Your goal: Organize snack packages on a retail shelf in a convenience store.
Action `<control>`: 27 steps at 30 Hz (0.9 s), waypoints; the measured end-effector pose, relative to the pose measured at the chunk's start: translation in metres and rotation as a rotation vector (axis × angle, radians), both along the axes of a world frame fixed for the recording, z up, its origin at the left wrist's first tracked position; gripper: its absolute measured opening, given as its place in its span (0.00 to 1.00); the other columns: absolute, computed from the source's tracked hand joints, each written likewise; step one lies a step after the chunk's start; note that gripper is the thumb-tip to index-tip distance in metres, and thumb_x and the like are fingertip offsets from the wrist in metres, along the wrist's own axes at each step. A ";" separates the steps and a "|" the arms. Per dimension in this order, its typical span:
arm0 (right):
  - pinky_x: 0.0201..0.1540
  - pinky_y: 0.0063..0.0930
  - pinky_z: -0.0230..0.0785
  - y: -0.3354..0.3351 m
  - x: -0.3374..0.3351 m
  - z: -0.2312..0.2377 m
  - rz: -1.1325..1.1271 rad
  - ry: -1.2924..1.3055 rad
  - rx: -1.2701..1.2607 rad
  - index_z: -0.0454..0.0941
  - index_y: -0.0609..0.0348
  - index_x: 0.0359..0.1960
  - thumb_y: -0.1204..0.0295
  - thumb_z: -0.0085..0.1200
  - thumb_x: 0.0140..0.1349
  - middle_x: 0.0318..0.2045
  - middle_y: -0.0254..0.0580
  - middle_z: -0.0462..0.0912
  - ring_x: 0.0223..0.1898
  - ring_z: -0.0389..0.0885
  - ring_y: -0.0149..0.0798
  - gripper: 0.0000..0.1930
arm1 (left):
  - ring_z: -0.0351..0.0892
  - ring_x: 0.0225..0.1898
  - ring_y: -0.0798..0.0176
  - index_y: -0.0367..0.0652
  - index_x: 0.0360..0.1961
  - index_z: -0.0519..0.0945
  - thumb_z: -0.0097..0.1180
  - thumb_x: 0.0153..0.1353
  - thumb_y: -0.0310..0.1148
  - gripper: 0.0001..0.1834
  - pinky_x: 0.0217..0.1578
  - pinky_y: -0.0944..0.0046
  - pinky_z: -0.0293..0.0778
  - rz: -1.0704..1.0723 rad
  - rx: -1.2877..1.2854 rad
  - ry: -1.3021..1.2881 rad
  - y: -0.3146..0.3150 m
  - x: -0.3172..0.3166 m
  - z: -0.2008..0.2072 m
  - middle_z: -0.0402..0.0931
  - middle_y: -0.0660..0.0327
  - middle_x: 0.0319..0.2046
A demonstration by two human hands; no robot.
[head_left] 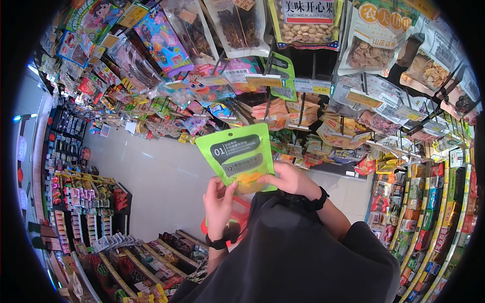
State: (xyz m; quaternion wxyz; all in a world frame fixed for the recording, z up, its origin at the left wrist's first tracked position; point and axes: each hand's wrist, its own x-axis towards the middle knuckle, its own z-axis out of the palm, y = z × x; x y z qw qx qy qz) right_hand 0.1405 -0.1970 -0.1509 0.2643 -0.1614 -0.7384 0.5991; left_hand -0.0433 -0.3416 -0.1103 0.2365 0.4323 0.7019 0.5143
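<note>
Ahead of me spreads a broad display of hanging snack packets (pixel 305 33), with pale tiled floor (pixel 131 156) below and to the left. A red container (pixel 240 208), mostly hidden by my dark shirt, shows beside my left forearm. The green pouch (pixel 236 156) is in front of me, tilted, held apart from the display. My grip on it is two-handed: my left hand (pixel 219 204) pinches its lower left edge, and my right hand (pixel 290 181) clasps the lower right, thumb across the front. Because I hold it low, the top could flop over if I loosened either side; squeezing hard might crease it. Lifting it carelessly could knock the packets above. Smallest is its hang hole (pixel 230 134), near the top edge.
</note>
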 end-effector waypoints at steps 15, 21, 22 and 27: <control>0.44 0.40 0.73 0.002 -0.001 -0.008 -0.017 -0.015 0.003 0.78 0.64 0.51 0.68 0.55 0.70 0.40 0.56 0.85 0.40 0.83 0.55 0.14 | 0.81 0.38 0.74 0.30 0.44 0.74 0.59 0.67 0.20 0.08 0.37 0.70 0.78 -0.014 -0.084 -0.128 0.000 -0.009 -0.012 0.87 0.55 0.38; 0.39 0.41 0.73 0.008 -0.011 -0.012 0.037 -0.136 -0.085 0.78 0.66 0.49 0.69 0.53 0.70 0.36 0.60 0.83 0.37 0.82 0.60 0.13 | 0.83 0.38 0.72 0.30 0.45 0.74 0.59 0.67 0.20 0.08 0.38 0.69 0.80 0.042 -0.120 -0.148 -0.001 -0.009 -0.019 0.87 0.53 0.38; 0.38 0.41 0.72 0.008 -0.014 -0.012 0.045 -0.144 -0.107 0.78 0.67 0.48 0.69 0.54 0.70 0.35 0.60 0.83 0.35 0.81 0.60 0.13 | 0.84 0.38 0.71 0.30 0.45 0.74 0.59 0.67 0.21 0.08 0.38 0.68 0.80 0.056 -0.127 -0.128 -0.003 -0.010 -0.020 0.87 0.53 0.38; 0.33 0.38 0.70 0.005 -0.042 -0.028 0.092 -0.094 -0.101 0.79 0.67 0.47 0.71 0.55 0.69 0.30 0.58 0.81 0.29 0.77 0.52 0.11 | 0.82 0.41 0.70 0.32 0.47 0.71 0.56 0.70 0.23 0.09 0.41 0.68 0.79 0.128 -0.233 -0.102 -0.021 -0.022 -0.026 0.86 0.53 0.42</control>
